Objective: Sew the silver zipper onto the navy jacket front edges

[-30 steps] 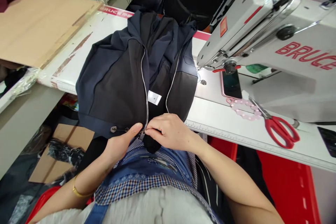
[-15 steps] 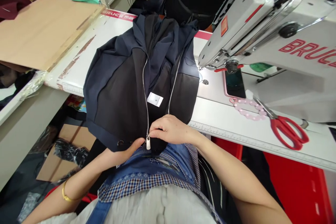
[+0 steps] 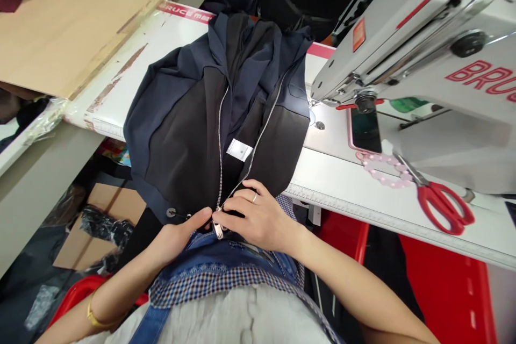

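1. At the front edge of a white counter (image 3: 322, 169), a navy-and-black jacket (image 3: 177, 140) lies spread with its front parted, its lower hem reaching past the edge toward the wearer's lap.

2. Judging by the silver zipper (image 3: 220, 156), work is at an early stage: its 2 toothed edges converge at the hem, beside the dangling metal pull (image 3: 219, 230). Whether the 2 ends are seated in each other cannot be told, as fingertips cover the spot.

3. Above that meeting point, the toothed edges spread apart up the chest, leaving the length of the front unfastened. Between them shows a white label (image 3: 239, 149).

4. The left hand (image 3: 173, 239) grips the hem, thumb laid along the top just beside the pull, the other fingers mostly hidden.

5. The right hand (image 3: 258, 217), a ring on 1 finger, is half curled, its fingertips pinched together at the zipper's lower end; their exact hold on metal or fabric is unclear.

6. To the jacket's right stands a sewing machine (image 3: 427, 80); near its base lie a phone (image 3: 365, 129) and red-handled scissors (image 3: 428, 193), both untouched.
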Demonstrator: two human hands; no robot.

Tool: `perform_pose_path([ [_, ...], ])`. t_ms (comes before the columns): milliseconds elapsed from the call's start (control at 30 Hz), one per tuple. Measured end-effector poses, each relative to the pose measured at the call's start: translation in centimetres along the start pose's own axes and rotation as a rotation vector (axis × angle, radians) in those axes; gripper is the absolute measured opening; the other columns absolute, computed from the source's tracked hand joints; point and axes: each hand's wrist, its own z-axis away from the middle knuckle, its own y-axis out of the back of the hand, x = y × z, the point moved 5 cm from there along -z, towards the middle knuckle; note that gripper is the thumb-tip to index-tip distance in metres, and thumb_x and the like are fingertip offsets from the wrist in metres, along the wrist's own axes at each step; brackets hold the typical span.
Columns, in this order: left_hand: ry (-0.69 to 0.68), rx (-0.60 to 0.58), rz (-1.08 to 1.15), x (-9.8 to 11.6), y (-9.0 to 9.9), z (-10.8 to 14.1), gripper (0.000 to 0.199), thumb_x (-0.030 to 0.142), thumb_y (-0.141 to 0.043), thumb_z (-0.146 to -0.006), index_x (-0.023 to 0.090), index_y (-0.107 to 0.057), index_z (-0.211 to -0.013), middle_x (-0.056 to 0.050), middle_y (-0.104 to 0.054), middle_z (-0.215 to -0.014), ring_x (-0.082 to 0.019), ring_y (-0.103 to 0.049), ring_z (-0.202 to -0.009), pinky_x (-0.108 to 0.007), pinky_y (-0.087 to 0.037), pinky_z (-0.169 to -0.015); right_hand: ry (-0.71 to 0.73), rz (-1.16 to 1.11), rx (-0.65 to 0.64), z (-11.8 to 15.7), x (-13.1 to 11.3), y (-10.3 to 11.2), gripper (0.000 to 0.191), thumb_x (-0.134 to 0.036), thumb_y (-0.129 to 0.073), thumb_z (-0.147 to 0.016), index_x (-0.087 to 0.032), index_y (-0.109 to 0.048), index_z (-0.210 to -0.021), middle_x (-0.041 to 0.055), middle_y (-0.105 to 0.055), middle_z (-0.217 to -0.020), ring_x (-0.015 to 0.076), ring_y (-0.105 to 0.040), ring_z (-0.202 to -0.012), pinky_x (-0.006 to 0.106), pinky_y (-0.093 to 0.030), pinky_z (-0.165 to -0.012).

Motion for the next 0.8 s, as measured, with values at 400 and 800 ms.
perform_pose_path([
  [400,0.026,-0.048,0.146,-1.2,-1.1,-0.4,0.044,0.061,-0.060,-0.065,0.016,-0.061,-0.060,-0.003,-0.064,-0.068,-0.018,-0.059,-0.066,-0.032,-0.049,-0.074,-0.536,-0.038,0.225,-5.2,11.1,1.2,0.020,-0.023,-0.044,-0.087,-0.018,-0.060,-0.077,0.0024,-0.064,-0.080,0.0163,-0.055,-0.077,0.030,-0.038,-0.076],
  [800,-0.097,0.001,-0.036,-3.4,2.0,-3.5,0.033,0.056,-0.060,-0.065,0.023,-0.065,-0.065,-0.003,-0.069,-0.076,-0.027,-0.063,-0.081,-0.039,-0.050,-0.081,-0.897,0.027,0.470,-8.8,24.7,4.0,0.017,-0.021,-0.043,-0.081,-0.016,-0.058,-0.086,0.0063,-0.061,-0.091,0.0190,-0.057,-0.085,0.037,-0.043,-0.082],
])
